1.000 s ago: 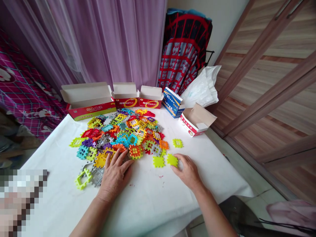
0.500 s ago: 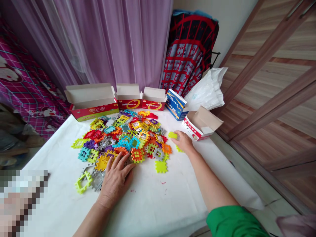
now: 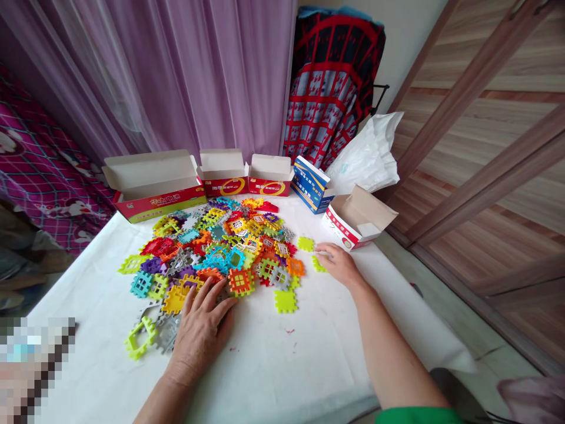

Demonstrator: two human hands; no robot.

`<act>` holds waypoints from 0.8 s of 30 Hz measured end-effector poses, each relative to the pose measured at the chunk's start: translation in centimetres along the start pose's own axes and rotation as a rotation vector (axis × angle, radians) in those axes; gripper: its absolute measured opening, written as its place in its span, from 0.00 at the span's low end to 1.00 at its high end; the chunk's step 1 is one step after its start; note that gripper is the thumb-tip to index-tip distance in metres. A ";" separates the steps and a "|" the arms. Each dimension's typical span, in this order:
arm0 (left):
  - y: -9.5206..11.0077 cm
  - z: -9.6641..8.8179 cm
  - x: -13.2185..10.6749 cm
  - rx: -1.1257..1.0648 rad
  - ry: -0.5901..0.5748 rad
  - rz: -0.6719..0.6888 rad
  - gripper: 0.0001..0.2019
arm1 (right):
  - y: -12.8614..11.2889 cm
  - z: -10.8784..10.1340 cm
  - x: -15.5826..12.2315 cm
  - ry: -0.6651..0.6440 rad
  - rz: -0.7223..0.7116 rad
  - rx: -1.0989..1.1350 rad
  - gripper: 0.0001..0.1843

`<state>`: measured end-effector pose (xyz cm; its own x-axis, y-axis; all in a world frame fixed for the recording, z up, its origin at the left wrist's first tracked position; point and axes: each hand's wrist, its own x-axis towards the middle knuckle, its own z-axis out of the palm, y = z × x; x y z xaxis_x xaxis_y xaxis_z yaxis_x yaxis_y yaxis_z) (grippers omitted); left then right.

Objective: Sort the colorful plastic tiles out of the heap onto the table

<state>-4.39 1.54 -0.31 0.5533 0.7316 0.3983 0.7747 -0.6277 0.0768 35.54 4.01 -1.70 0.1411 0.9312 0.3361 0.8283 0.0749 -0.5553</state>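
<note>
A heap of colourful plastic interlocking tiles (image 3: 216, 253) with notched edges lies on the white-covered table. My left hand (image 3: 200, 321) rests at its near edge, fingers spread, touching tiles beside a yellow tile (image 3: 174, 299). To the right of the heap, my right hand (image 3: 339, 263) hovers low with loosely curved fingers, nothing gripped between them. Its fingertips are at a lime-green tile (image 3: 319, 266), partly covered by the hand; whether they touch it I cannot tell. Just beyond lies another lime-green tile (image 3: 306, 243), and a third lime-green tile (image 3: 286, 301) lies nearer me.
Along the back stand open boxes: a long red-and-green box (image 3: 161, 203), two smaller red boxes (image 3: 227, 187), a blue box (image 3: 310, 184) and a white-and-red box (image 3: 342, 229). Behind them is a white plastic bag (image 3: 364, 156). Wooden cabinet doors (image 3: 481, 194) rise at right.
My right hand has let go of the far lime-green tile and drawn back slightly toward the right and nearer me. My left hand stays at the heap. The view has shifted a little.
</note>
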 end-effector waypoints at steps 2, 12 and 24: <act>0.0 0.0 0.0 -0.006 0.003 -0.003 0.13 | 0.0 -0.6 -1.4 -0.050 0.008 0.000 0.13; 0.0 0.1 0.0 0.012 0.012 0.008 0.13 | 0.1 -2.1 -2.8 -0.007 -0.020 -0.081 0.15; -0.1 -0.1 0.0 0.039 0.011 0.020 0.13 | 1.8 -2.7 -2.5 0.050 -0.061 -0.215 0.09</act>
<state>-4.46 1.59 -0.24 0.5654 0.7160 0.4094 0.7750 -0.6311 0.0334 38.17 0.82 -1.46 0.1091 0.9082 0.4042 0.9318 0.0482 -0.3597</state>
